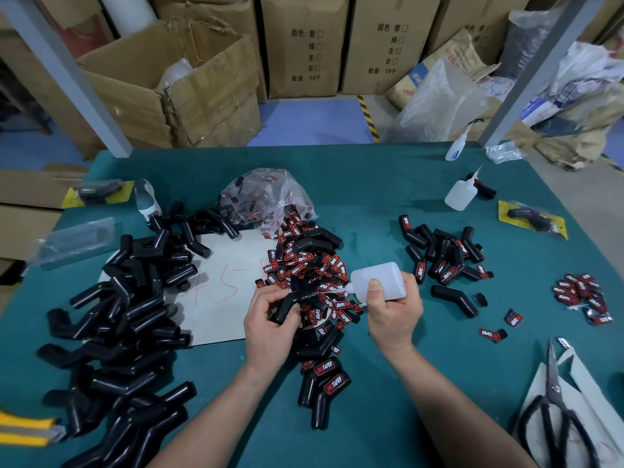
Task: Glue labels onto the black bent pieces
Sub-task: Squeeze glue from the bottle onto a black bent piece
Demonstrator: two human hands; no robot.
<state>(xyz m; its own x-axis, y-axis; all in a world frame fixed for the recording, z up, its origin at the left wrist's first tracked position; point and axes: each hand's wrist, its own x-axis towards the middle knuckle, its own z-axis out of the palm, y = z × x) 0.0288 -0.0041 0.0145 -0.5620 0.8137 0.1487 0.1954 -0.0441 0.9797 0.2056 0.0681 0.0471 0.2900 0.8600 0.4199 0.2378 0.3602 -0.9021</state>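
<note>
Now black piece (286, 309) slants up-right toward horizontal bottle (380, 281).

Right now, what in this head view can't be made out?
- Head view: whether glue is leaving the nozzle of the glue bottle; too small against the label pile.
- Head view: much of the black bent piece, covered by fingers of the left hand.
- Head view: handles of the scissors, cut off by the bottom edge.
</note>
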